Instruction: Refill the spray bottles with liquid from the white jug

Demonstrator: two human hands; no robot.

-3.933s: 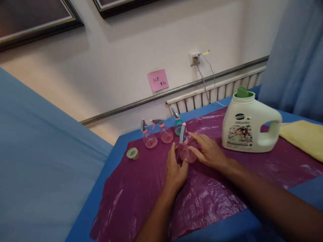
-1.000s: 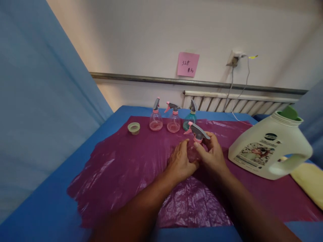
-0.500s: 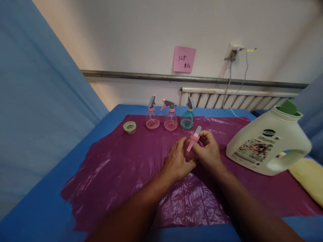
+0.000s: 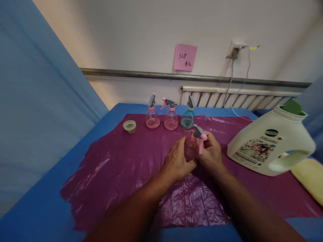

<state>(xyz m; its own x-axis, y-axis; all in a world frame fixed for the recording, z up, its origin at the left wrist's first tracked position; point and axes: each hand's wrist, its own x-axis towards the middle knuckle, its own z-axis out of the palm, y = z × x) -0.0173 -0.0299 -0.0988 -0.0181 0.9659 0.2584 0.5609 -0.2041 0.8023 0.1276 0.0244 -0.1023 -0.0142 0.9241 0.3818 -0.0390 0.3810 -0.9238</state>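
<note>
One spray bottle (image 4: 191, 150) before me: left hand (image 4: 178, 160) curled around its body, right hand (image 4: 212, 154) bent closed at neck (partly hidden behind pink trigger (image 4: 201, 148)). Bottle nearer me than three other sprayers (image 4: 171, 123), over purple sheet (image 4: 118, 178) on blue table (image 4: 47, 205); pink note (image 4: 185, 57) on wall (image 4: 126, 40).

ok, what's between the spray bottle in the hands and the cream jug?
Head view: the right hand, up against the held spray bottle, then a strip of bare purple sheet to the cream jug.
</note>
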